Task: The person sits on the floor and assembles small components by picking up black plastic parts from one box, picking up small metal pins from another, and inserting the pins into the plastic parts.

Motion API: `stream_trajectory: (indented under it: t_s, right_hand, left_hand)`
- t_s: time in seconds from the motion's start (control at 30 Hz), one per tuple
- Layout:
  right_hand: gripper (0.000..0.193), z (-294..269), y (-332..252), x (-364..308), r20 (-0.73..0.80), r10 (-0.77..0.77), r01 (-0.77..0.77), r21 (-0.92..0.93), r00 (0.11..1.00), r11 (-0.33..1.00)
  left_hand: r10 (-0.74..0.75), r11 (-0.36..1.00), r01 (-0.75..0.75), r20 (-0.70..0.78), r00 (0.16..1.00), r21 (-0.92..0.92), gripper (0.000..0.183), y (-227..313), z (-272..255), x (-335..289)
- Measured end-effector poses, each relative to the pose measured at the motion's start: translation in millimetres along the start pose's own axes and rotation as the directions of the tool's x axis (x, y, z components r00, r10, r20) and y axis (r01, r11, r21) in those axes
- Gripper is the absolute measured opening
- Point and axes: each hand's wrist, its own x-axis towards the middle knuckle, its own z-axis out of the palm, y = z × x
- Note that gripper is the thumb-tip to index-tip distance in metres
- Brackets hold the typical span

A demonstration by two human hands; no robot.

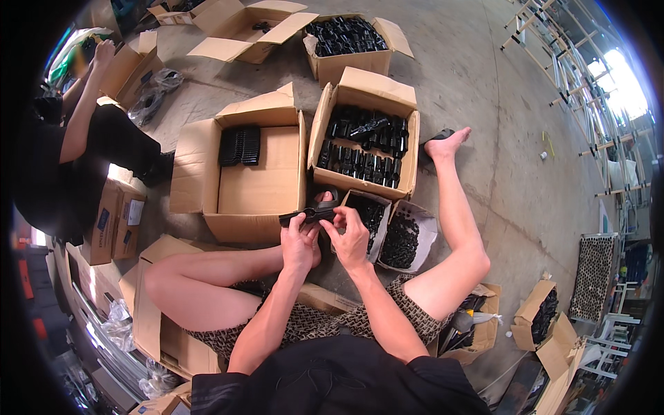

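Observation:
A long black plastic part (312, 216) is held between my hands, just in front of the two middle cartons. My left hand (297, 243) grips it from below near its left end. At its right end, the fingers of my right hand (351, 238) are pinched against it; whether they also hold a small piece I cannot make out. Right beside that hand are two shallow trays of small black pieces, a nearer tray (430, 234) and a narrower tray (379, 250). Beyond my hands an open carton (263, 192) has a neat row of black parts (240, 146) in its far left corner.
A second carton (356, 181) holds several glossy black parts (370, 131). Farther off stands another filled carton (346, 66). At the left a person (86, 131) sits beside boxes. Tubular racks (588, 90) line the right side. My legs spread around the work area.

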Motion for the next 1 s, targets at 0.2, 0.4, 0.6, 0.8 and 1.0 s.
stream_trajectory:
  t_s: [0.2, 0.4, 0.6, 0.8, 1.0]
  right_hand:
    - [0.033, -14.8, 19.2, 22.9, 0.220, -0.101, 0.043, 0.254, 0.970, 0.966]
    - [0.024, -34.6, 55.4, 21.4, 0.487, 0.393, -0.612, 0.462, 0.780, 0.642]
    - [0.027, -44.2, 53.6, 22.2, 0.570, 0.496, -0.742, 0.362, 0.655, 0.564]
    - [0.050, -85.8, 63.0, 52.6, 0.521, 0.550, -0.733, 0.249, 0.653, 0.633]
    - [0.012, -137.2, 173.6, 45.6, 0.054, 0.523, -0.367, -0.650, 0.851, 0.665]
  left_hand:
    - [-0.192, 0.976, 0.190, 0.015, 0.981, 0.110, 0.019, 6.6, -5.5, 9.2]
    - [0.144, 0.137, -0.332, 0.313, 0.939, 0.933, 0.053, 17.5, -8.5, -13.5]
    - [-0.147, -0.266, -0.763, 0.758, 0.636, 0.589, 0.058, 12.3, 18.9, -24.1]
    - [-0.052, 0.044, -0.624, 0.625, 0.779, 0.780, 0.036, -8.4, -6.5, -7.0]
    - [-0.183, 0.652, -0.102, 0.286, 0.940, 0.751, 0.039, -23.6, -15.6, 0.9]
